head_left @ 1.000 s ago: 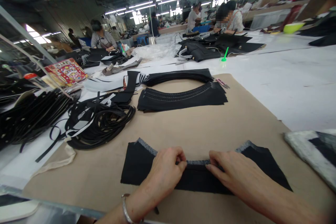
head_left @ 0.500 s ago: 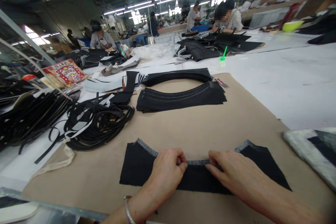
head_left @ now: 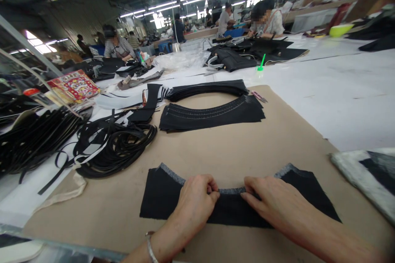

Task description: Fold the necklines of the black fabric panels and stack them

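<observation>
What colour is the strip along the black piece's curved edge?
Mottled grey; the strip shows best in the head view, the only one.

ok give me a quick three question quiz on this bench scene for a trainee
1. Multiple choice: which wrist wears the silver-coloured metal bangle? a) left b) right c) both
2. True or false: the bare left hand and the bare right hand both touch the grey-edged black fabric piece.
3. Fill the gap: as the wearer sees it, the coil of thin black straps lies to the ____ of the nearer stack of curved black panels.

Key: 1. a; 2. true; 3. left.
</observation>
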The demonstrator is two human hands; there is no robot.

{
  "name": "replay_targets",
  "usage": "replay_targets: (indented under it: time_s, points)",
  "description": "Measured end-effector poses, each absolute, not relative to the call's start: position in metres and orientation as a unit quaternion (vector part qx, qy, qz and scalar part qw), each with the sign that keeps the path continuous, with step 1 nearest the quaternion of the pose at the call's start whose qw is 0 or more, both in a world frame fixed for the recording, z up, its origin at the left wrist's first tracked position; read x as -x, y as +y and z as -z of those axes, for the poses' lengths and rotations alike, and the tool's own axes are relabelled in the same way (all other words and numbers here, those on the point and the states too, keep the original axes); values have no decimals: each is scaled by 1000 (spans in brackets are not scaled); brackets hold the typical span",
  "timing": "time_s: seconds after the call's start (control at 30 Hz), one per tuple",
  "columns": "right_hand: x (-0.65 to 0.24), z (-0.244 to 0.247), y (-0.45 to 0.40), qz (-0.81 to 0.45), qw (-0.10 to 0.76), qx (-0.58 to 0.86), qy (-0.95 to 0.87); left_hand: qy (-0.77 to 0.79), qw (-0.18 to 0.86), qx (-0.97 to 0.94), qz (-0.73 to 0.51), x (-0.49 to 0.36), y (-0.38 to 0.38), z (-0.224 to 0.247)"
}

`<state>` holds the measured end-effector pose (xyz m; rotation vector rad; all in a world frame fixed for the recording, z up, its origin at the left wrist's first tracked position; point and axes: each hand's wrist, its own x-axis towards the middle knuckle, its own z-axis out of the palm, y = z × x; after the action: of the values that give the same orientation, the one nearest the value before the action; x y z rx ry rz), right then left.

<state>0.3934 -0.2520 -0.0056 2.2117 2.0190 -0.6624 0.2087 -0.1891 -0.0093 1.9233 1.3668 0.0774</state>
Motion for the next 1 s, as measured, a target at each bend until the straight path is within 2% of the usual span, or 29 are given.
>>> replay_targets:
  time_s: [0.3, 1.0]
  points:
    - [-394, 2, -252, 229, 15, -721, 654, 521, 402, -752, -38, -206, -186, 10]
    - [-391, 9, -252, 191, 24, -719, 668, 531, 372, -760, -39, -210, -187, 19]
